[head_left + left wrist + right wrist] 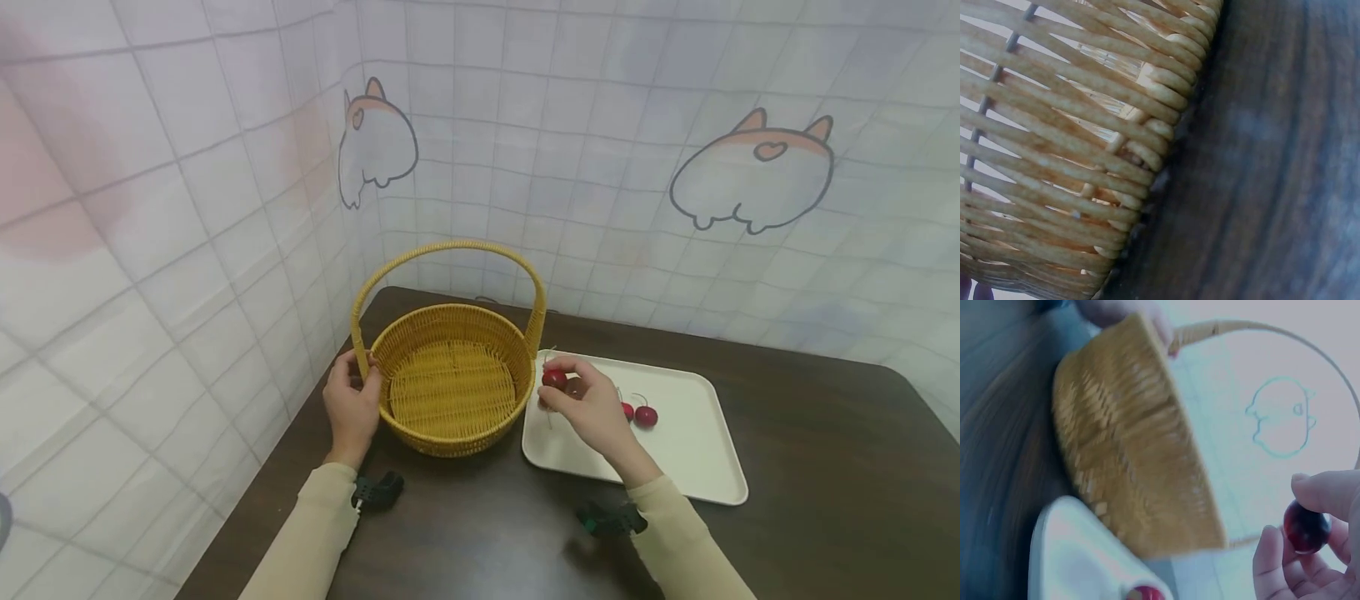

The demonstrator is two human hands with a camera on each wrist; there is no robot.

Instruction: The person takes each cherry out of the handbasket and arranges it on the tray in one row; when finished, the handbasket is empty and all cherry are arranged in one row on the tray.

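Note:
A round yellow wicker basket with a tall arched handle stands on the table, nothing inside it. My left hand grips its left rim at the foot of the handle; in the left wrist view the woven side fills the left half. To the right, my right hand pinches a dark red cherry between thumb and fingers, over the tray's left end close to the basket. The same cherry shows glossy in the right wrist view.
A white rectangular tray lies right of the basket, near its side. On it are a dark cherry with a stem and a brighter red cherry, partly behind the right hand. A patterned cloth wall stands behind the dark table.

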